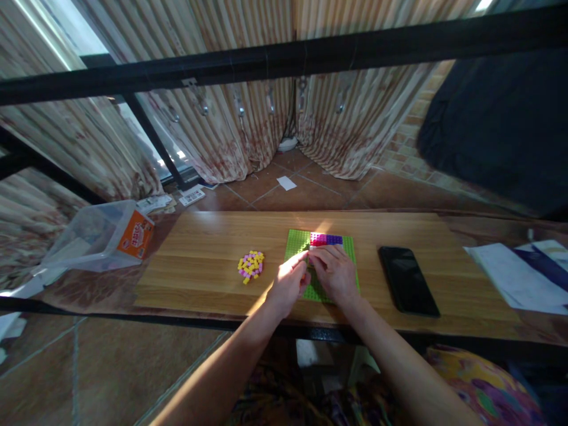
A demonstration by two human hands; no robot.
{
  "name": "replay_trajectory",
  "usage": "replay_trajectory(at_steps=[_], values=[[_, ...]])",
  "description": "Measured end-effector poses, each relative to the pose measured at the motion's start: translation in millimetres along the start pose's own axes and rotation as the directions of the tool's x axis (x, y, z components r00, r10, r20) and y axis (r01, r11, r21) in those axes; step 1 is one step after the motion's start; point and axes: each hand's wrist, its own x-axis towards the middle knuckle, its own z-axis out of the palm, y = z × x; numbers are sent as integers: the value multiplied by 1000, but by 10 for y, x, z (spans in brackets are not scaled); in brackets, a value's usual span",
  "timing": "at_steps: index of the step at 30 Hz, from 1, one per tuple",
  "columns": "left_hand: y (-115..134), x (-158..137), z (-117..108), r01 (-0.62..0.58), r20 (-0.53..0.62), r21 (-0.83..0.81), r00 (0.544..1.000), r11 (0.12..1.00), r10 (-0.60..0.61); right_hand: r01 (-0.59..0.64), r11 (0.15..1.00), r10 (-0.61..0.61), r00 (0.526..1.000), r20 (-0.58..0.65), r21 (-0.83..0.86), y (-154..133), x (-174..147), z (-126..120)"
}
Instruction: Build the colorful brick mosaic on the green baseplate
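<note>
Your left hand [287, 285] and right hand [336, 273] curled together over the board [296, 241], grip impossible to tell; a slanted push might have loosened bricks [328, 239].

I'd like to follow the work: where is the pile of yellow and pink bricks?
In the head view, the pile of yellow and pink bricks lies on the wooden board, left of the green baseplate and the left hand.

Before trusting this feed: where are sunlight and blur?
Head view: sunlight streaks the brown wooden tabletop and bare left hand; head view: striped fabric curtains look soft at left; head view: detail between that hand and the bare right hand is unclear.
</note>
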Motion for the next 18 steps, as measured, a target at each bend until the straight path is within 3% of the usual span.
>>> replay_trajectory(at_steps=[11, 18], values=[[-169, 45, -109, -65, 47, 8, 997, 998, 64, -59, 998, 59, 997, -40, 3, 2, -62, 1], [-186, 50, -103, -51, 41, 42, 998, 998, 49, -7, 998, 4, 999, -36, -65, -1, -121, -13]])
